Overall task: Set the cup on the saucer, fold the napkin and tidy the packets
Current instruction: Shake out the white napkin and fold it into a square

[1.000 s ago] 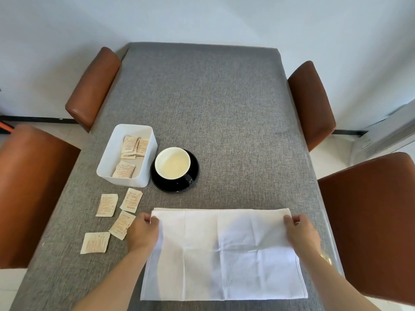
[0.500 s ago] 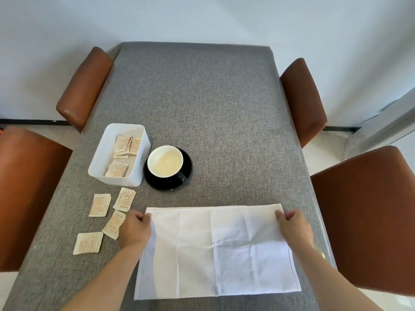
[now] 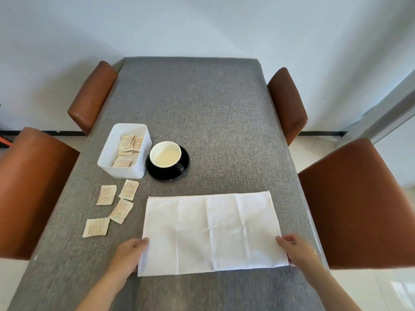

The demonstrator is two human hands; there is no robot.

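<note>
White cloth, the napkin (image 3: 212,232), lies flat on the grey fabric-covered counter (image 3: 202,108) as a wide rectangle, its crease lines showing; from its shape I judge it folded at least once, with further folding likely still to come. The left hand (image 3: 129,252) rests at the napkin's near left edge, fingers loosely curled with the tips touching the cloth, and the right hand (image 3: 296,248) sits at the near right edge in the same way; whether either one actually pinches the fabric cannot be told from this view, and both are a little blurred. The cup-and-saucer step looks done: the cup (image 3: 165,154), white inside and dark outside, stands upright on the black saucer (image 3: 167,173), just beside the white plastic bin (image 3: 124,151). The packets are only partly tidied. A few tan sachets (image 3: 128,145) already lie inside the bin, while four loose packets (image 3: 112,204) remain scattered on the counter between the bin and the left hand, near the napkin's left edge but apart from it. So, as I read it, one part is complete, the napkin fold is in hand, and the gathering of the four loose packets into the bin is left. Brown leather chairs (image 3: 359,203) flank the counter.
</note>
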